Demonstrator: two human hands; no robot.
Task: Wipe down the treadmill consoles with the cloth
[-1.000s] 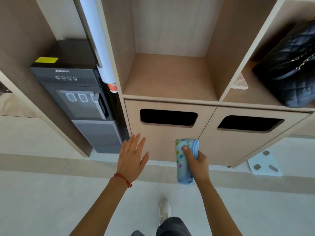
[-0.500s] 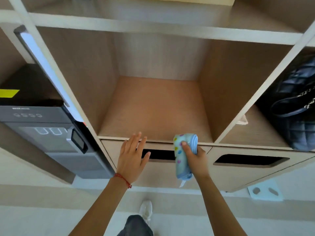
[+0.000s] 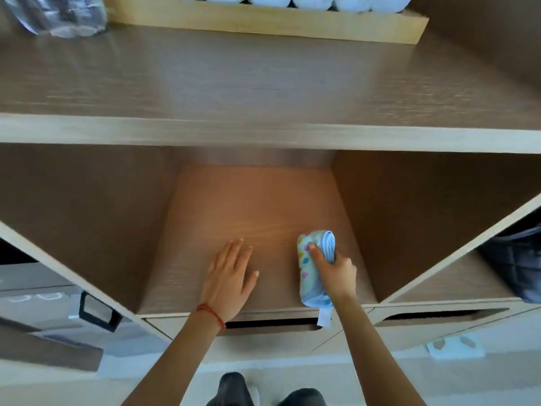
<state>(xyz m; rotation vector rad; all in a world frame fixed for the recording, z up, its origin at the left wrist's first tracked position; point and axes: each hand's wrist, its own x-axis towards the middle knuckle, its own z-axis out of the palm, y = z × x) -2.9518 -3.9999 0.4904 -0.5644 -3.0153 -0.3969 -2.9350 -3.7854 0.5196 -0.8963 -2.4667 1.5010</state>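
Gripping the rolled cloth (image 3: 314,271) at lower right of centre, the right hand (image 3: 336,272) has its fingers closed around it; the left hand (image 3: 228,278), fingers spread flat, hovers over the cubby shelf (image 3: 257,215).

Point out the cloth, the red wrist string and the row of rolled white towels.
cloth (image 3: 311,275): head view, on its dotted outer fold, left of the right hand's thumb.
red wrist string (image 3: 213,315): head view, mid-strand across the left wrist.
rolled white towels (image 3: 313,1): head view, on one roll's end.

Rolled pastel-spotted blue cloth (image 3: 314,271), upright
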